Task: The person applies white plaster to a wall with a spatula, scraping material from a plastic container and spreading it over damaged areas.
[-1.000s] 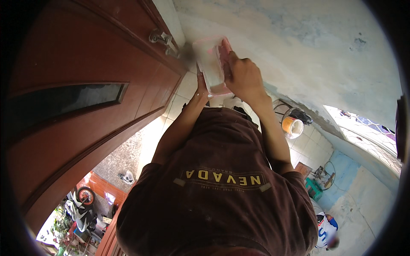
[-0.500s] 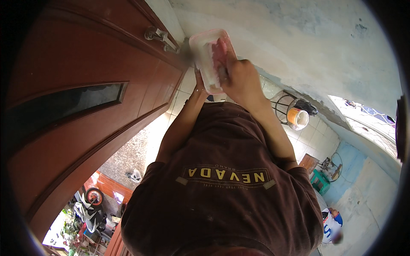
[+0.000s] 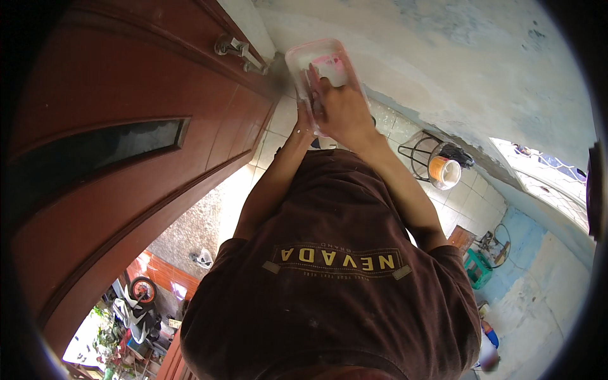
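Note:
In front of my chest I hold up a shallow pink-rimmed plastic tub (image 3: 348, 60) with whitish paste smeared inside. My left hand (image 3: 305, 124) grips its near left side from below, most of its fingers hidden behind the tub. My right hand (image 3: 345, 114) reaches over the tub, closed on a flat pinkish scraper (image 3: 314, 83). The scraper stands nearly edge-on along the tub's left side, with paste on it; its grip is mostly covered by my fingers. A patch of pink tub bottom shows through the paste.
A brown wooden door (image 3: 209, 95) with a metal handle (image 3: 240, 54) stands close on the left. A patchy plastered wall (image 3: 405, 50) rises ahead and right. On the tiled floor are a metal-framed stool (image 3: 415, 155) bearing an orange-and-white bucket (image 3: 443, 171), and a green plastic stool (image 3: 477, 269).
The scraper has shifted left within the tub and turned from flat to nearly edge-on. More pink tub bottom shows at the right. The tub has moved slightly right.

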Motion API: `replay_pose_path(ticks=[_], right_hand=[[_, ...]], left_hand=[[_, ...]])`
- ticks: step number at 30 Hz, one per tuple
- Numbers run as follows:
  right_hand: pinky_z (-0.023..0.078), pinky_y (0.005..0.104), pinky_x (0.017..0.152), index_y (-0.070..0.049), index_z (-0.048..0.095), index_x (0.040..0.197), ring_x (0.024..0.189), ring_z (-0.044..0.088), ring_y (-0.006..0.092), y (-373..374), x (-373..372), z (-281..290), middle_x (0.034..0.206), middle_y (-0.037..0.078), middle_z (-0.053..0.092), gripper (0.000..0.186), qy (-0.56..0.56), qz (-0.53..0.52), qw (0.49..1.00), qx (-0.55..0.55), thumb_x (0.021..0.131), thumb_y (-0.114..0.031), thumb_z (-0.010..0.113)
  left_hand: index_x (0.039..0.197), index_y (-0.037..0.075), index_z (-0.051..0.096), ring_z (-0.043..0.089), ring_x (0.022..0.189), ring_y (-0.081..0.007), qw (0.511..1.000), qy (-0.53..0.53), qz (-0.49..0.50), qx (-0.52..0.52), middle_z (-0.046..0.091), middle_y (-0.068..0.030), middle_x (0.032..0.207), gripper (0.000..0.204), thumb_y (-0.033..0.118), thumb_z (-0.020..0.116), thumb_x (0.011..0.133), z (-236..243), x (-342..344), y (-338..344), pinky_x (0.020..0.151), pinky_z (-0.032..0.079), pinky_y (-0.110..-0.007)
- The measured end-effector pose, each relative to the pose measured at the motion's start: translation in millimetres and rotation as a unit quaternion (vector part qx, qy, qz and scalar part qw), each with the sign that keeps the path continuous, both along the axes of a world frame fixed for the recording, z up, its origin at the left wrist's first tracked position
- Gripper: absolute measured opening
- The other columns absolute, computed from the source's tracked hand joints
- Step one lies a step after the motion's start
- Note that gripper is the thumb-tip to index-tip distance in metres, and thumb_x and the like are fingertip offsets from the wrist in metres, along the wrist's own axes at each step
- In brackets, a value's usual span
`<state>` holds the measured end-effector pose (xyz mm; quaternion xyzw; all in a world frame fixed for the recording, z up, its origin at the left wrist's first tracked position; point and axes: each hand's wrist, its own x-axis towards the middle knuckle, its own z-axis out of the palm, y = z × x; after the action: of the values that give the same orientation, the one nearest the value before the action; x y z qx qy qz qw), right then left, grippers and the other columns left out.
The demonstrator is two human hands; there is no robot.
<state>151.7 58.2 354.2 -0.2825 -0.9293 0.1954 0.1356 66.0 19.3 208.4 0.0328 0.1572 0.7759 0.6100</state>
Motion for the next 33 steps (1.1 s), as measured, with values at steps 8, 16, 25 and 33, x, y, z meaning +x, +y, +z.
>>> replay_pose_path(ticks=[8, 16, 25, 33], right_hand=[[0.057, 0.0544, 0.069, 0.004, 0.06, 0.103, 0.071, 0.067, 0.0497, 23, 7, 47, 0.08, 0.028, 0.068, 0.023, 0.002, -0.118, 0.988, -0.1, 0.091, -0.015, 0.064], [0.057, 0.0549, 0.076, 0.006, 0.061, 0.107, 0.083, 0.067, 0.051, 24, -1, 10, 0.094, 0.031, 0.069, 0.027, -0.09, -0.123, 0.985, -0.075, 0.086, -0.011, 0.066], [0.056, 0.0573, 0.078, 0.007, 0.066, 0.101, 0.084, 0.07, 0.0489, 24, 3, 6, 0.077, 0.033, 0.067, 0.026, 0.049, -0.091, 0.993, -0.05, 0.088, -0.016, 0.066], [0.055, 0.0565, 0.071, 0.005, 0.064, 0.1, 0.074, 0.067, 0.0498, 25, 10, 39, 0.074, 0.03, 0.065, 0.024, 0.003, -0.132, 0.989, -0.072, 0.091, -0.017, 0.065]], left_hand=[[0.158, 0.018, 0.038, 0.05, 0.14, -0.0295, 0.983, -0.138, -0.028, 0.12, 0.049, -0.0105, 0.155, 0.071, 0.061, 0.047, 0.102, -12, -2, -1, 0.12, 0.04, -0.05], [0.156, 0.015, 0.042, 0.053, 0.137, -0.0288, 0.997, -0.061, -0.032, 0.018, 0.053, -0.0095, 0.152, 0.078, 0.068, 0.048, 0.099, 17, 2, -1, 0.117, 0.043, -0.048], [0.154, 0.015, 0.043, 0.055, 0.135, -0.0253, 0.999, 0.02, 0.009, -0.04, 0.054, -0.0092, 0.15, 0.086, 0.077, 0.047, 0.095, 11, 6, 7, 0.114, 0.047, -0.047], [0.158, 0.015, 0.036, 0.053, 0.138, -0.0318, 0.976, -0.147, -0.105, 0.122, 0.05, -0.0132, 0.154, 0.091, 0.079, 0.043, 0.094, -17, -18, -11, 0.115, 0.046, -0.052]])
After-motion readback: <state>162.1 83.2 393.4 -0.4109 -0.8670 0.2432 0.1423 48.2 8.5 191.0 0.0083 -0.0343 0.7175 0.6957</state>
